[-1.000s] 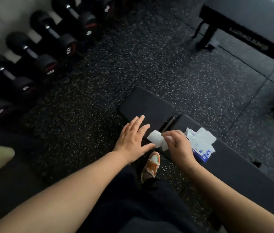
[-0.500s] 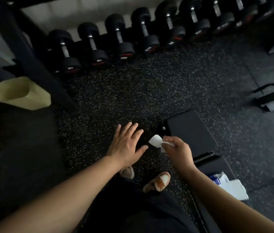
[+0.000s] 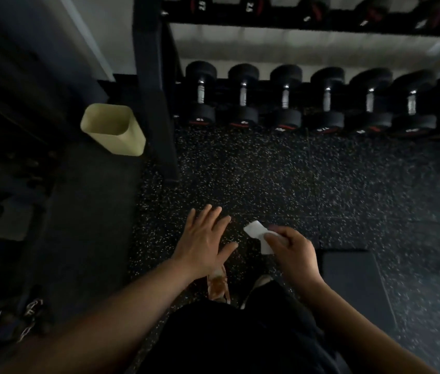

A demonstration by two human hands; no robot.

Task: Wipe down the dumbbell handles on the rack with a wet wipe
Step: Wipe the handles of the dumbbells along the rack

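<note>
Markings on dumbbells (image 3: 243,99) end caps too blurred, dark to read; no legible text elsewhere.

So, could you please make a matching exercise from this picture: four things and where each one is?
Things:
1. wet wipe
2. left hand
3. dumbbells
4. cream bin

Places or states:
A. in a row on the lower rack
B. pinched in the right hand
C. on the floor left of the rack post
D. open, holding nothing

Pairs: 1-B, 2-D, 3-A, 4-C
</note>
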